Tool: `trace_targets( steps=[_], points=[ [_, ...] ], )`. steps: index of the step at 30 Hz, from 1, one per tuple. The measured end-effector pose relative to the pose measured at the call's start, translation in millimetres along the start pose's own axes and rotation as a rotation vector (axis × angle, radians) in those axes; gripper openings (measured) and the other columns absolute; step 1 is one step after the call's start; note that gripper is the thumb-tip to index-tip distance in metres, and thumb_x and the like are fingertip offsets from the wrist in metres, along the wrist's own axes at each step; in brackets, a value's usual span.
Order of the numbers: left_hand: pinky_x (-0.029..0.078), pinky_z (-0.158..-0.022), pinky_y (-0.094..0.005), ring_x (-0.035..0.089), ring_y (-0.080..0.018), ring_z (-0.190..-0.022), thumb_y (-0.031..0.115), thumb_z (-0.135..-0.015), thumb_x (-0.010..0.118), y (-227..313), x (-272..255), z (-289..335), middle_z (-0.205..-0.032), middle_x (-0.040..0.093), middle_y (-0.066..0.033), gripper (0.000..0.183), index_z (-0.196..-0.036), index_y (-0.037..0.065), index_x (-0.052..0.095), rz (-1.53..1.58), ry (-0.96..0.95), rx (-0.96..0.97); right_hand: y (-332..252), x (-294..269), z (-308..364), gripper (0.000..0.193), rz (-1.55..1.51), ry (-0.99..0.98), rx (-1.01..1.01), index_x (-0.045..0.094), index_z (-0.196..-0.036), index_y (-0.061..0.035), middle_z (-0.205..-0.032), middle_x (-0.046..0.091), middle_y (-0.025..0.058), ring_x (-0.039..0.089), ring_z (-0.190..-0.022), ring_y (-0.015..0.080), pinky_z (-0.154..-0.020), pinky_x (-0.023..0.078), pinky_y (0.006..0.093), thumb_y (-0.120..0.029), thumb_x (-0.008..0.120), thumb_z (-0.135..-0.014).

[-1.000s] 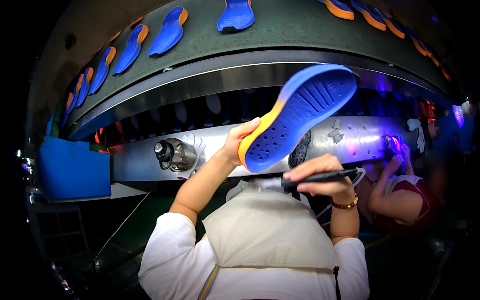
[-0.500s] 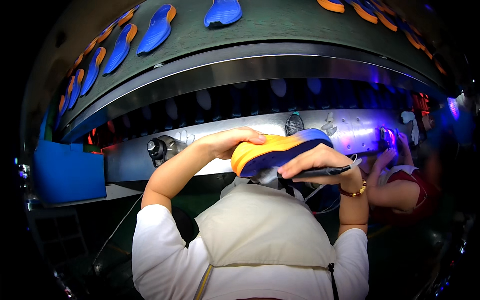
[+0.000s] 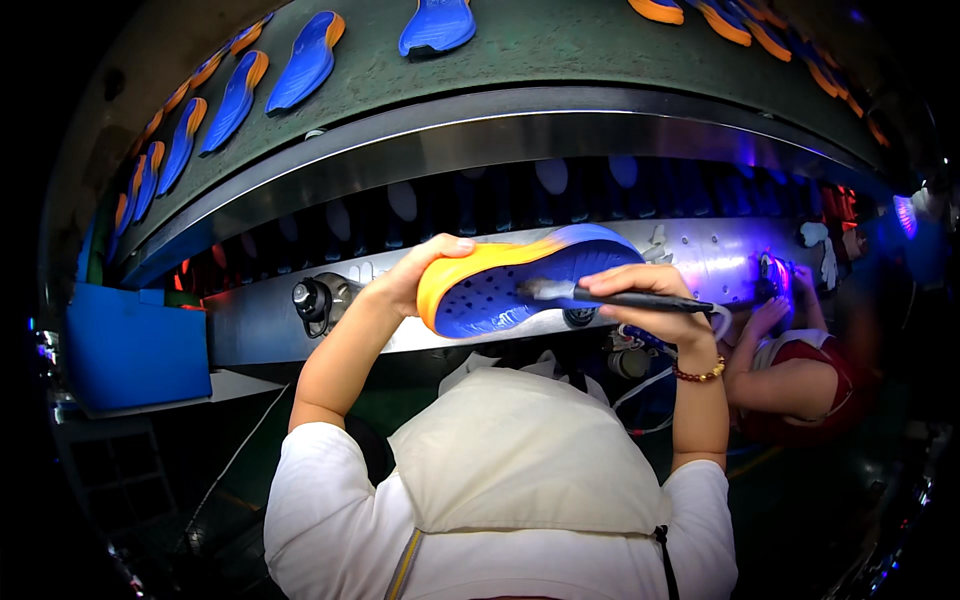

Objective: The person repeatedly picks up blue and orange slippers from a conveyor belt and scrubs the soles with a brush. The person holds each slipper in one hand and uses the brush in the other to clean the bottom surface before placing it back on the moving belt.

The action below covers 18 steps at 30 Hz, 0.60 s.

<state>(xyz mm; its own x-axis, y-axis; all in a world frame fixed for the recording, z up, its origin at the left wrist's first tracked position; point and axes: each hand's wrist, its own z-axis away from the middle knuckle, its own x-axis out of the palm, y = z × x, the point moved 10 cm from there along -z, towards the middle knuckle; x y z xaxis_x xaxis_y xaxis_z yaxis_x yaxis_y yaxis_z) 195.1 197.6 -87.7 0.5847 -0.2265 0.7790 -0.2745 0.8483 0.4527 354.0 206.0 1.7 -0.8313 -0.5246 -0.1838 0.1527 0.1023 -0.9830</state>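
Note:
My left hand (image 3: 408, 278) grips the heel end of a shoe sole (image 3: 470, 305), thumb over its rim. Orange-yellow at the heel and blue toward the toe, the sole is tilted so its hollow blue inner face shows, with dark holes at the heel. My right hand (image 3: 655, 285) is closed around the black handle of a brush (image 3: 545, 290). Pale bristles rest against the inner face, near the middle of the sole. Part of the blue surface looks shiny and wet.
Beyond a metal rail (image 3: 500, 125), a green conveyor belt (image 3: 560, 50) carries several blue and orange soles (image 3: 307, 65). Below it runs a metal shelf (image 3: 700, 260) with a black-capped bottle (image 3: 312, 300). A blue box (image 3: 140, 345) stands left; a co-worker (image 3: 795, 370) sits right.
My left hand has shifted left and turned the sole, so its inner face now shows. The brush has come up from below the sole onto that face. The soles on the belt have drifted slightly left.

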Motion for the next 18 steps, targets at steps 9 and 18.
trace_targets(
  steps=[9, 18],
  points=[
    [0.038, -0.092, -0.0496, 0.049, -0.0342, -0.109, 0.068, -0.08, 0.027, 10.8, -31.8, -17.7, -0.12, 0.049, -0.0202, 0.08, -0.125, 0.004, 0.042, 0.439, -0.077, 0.402, -51.3, 25.7, 0.4, 0.022, 0.118, 0.015, -0.299, 0.065, -0.086, 0.0006, -0.088, 0.066, 0.0126, 0.06, -0.092, 0.0251, -0.079, 0.047, 0.0323, 0.003, 0.067, -0.064],
    [0.043, -0.088, -0.0467, 0.052, -0.0321, -0.104, 0.073, -0.078, 0.01, 9.2, 2.7, -43.8, -0.115, 0.051, -0.0181, 0.087, -0.124, 0.005, 0.041, 0.367, -0.056, 0.528, -38.5, 42.4, -16.4, 0.018, 0.37, 0.239, -0.381, 0.062, -0.082, -0.0007, -0.082, 0.063, 0.0136, 0.063, -0.075, 0.0235, -0.069, 0.049, 0.0301, -0.003, 0.067, -0.065]
  ],
)
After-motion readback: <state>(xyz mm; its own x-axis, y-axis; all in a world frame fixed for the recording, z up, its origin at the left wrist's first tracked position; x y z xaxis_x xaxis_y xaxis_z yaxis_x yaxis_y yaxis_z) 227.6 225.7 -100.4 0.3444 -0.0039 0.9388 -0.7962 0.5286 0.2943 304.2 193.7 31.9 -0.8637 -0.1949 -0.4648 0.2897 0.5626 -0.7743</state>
